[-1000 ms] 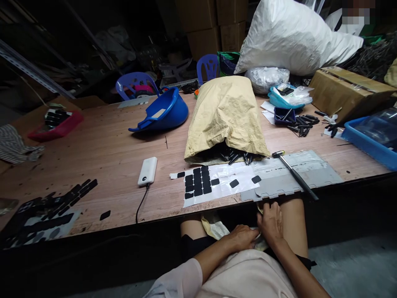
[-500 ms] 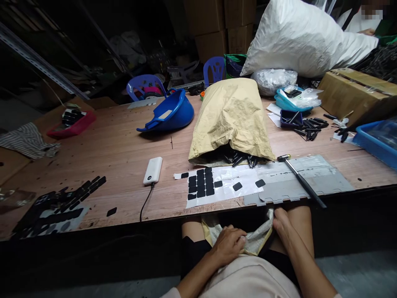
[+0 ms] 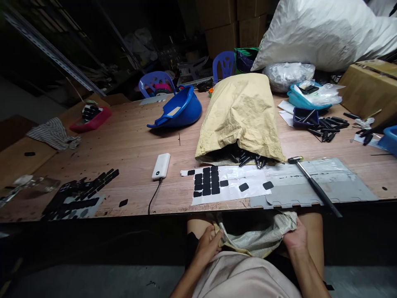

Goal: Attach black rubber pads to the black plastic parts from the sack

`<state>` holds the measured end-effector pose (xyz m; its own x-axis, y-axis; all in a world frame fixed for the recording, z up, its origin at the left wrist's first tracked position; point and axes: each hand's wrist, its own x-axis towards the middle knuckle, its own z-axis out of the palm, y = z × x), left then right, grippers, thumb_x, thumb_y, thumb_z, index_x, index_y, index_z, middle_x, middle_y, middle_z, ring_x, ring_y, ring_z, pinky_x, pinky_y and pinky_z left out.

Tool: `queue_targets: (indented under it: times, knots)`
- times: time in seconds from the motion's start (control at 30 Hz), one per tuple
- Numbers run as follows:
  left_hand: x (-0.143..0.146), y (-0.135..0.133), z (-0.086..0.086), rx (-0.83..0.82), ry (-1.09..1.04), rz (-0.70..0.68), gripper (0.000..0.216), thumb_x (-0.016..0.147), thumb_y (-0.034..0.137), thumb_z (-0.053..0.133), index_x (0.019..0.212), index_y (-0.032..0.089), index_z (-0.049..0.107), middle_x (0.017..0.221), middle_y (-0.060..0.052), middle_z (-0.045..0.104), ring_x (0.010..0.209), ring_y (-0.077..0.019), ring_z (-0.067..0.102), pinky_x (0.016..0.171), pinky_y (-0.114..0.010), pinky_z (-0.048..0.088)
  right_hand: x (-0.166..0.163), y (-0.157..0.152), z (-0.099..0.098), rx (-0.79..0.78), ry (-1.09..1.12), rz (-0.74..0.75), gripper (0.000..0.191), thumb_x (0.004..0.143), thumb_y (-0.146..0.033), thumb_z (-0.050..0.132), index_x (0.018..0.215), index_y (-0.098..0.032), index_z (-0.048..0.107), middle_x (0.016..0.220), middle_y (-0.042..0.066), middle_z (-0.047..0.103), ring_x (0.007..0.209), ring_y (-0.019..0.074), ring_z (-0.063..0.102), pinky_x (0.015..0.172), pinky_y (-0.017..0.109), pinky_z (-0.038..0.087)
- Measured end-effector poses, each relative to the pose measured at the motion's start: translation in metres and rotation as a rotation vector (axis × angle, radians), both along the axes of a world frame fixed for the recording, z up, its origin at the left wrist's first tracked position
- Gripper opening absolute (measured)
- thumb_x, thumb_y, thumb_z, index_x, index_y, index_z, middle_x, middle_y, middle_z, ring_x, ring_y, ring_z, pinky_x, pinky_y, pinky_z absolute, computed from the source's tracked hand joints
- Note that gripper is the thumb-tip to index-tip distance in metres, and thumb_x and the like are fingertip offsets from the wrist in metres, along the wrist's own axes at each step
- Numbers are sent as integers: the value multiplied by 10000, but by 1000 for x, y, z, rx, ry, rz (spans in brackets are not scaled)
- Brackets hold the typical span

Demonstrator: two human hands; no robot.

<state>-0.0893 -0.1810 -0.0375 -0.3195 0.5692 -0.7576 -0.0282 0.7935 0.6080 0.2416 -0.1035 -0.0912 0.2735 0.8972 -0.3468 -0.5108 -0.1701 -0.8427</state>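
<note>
Below the table's front edge, my left hand (image 3: 208, 245) and my right hand (image 3: 293, 236) each grip one end of a crumpled woven sack (image 3: 259, 237) stretched across my lap. Both hands are closed on its fabric. Just above them on the wooden table (image 3: 124, 145) lies a white sheet with black rubber pads (image 3: 217, 183), beside a grey flat plate (image 3: 313, 185) with a hammer (image 3: 313, 184) resting on it. A large tan sack (image 3: 243, 114) lies behind the sheet, with black parts spilling from its open mouth.
A white power bank (image 3: 161, 166) with a cable lies left of the sheet. More black pads (image 3: 81, 194) sit at the front left. A blue basin (image 3: 180, 111), a red tray (image 3: 91, 118), a striped cloth (image 3: 53, 133), cardboard boxes and a big white bag (image 3: 322, 31) stand further back.
My hands have moved apart, pulling the woven sack open and wider across my lap. The view has shifted so the table sits further right and lower.
</note>
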Motion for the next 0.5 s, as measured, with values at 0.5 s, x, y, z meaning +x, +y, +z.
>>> queue_targets:
  times: [0.5]
  knots:
    - [35, 48, -16, -22, -466, 578, 102, 780, 122, 638, 748, 189, 568, 624, 3, 628, 551, -160, 627, 613, -267, 551, 62, -14, 21, -375, 27, -349, 250, 803, -354, 820, 955, -185, 715, 811, 38, 763, 730, 233, 755, 713, 402, 685]
